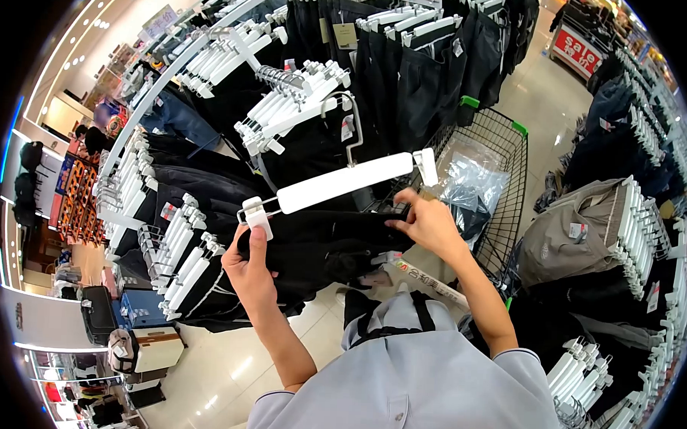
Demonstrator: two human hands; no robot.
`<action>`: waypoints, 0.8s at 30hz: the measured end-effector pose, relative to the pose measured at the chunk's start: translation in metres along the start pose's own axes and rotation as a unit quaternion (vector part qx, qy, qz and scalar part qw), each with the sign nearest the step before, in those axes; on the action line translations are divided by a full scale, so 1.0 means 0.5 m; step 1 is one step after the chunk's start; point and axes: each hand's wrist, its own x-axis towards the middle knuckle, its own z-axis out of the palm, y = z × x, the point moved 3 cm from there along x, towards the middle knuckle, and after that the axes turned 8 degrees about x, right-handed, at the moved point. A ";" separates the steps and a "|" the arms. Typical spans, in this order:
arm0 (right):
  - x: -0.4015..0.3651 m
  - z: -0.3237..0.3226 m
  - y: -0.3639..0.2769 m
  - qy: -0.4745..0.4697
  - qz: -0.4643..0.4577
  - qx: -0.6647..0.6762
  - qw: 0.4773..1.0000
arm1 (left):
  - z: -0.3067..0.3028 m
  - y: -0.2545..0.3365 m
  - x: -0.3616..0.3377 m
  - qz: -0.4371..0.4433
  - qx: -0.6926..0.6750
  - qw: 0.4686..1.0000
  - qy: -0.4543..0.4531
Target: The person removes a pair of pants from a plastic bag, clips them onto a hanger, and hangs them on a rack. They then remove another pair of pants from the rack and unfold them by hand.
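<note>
A white clip hanger [346, 183] with a metal hook is held up in front of me, slightly tilted. My left hand [252, 275] is closed on the clip at its left end, thumb pressed over it. Below the bar hang black trousers [305, 243], their top edge running between my hands. My right hand [428, 223] is closed on the right end of that edge, thumb and forefinger bent around the dark cloth. The hanger's right clip [427, 168] sits just above my right hand, with no cloth visible in it.
A curved rack [147, 94] full of dark trousers on white hangers stands ahead and left. To the right is a black wire cart [511, 186] holding plastic-wrapped packages [469, 181]. Another rack with a grey-brown garment [570, 234] lines the right. A red sale sign [578, 50] stands beyond.
</note>
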 end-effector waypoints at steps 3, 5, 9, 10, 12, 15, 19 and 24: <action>-0.001 0.009 0.010 -0.050 -0.028 -0.032 0.998 | -0.004 0.005 0.001 0.021 0.011 1.000 -0.014; -0.004 -0.002 0.014 -0.010 -0.090 -0.009 0.996 | -0.011 0.002 0.004 0.007 -0.007 1.000 0.014; 0.001 0.010 0.081 -0.056 0.006 0.423 0.905 | -0.047 -0.031 0.024 0.019 -0.022 1.000 -0.005; 0.002 0.010 0.083 -0.052 0.022 0.456 0.888 | -0.048 -0.029 0.024 0.011 -0.024 1.000 -0.008; 0.000 0.011 0.083 -0.049 0.040 0.489 0.870 | -0.047 -0.022 0.019 0.003 -0.031 1.000 0.003; -0.007 -0.011 0.033 -0.011 0.205 0.597 0.776 | -0.054 -0.033 0.019 -0.007 -0.061 0.998 0.016; -0.008 -0.069 -0.015 0.002 0.095 0.519 0.849 | -0.067 -0.051 0.021 -0.063 -0.125 0.990 0.020; -0.007 -0.119 -0.044 -0.110 0.047 0.530 0.839 | -0.096 -0.091 0.016 -0.085 -0.150 0.985 -0.021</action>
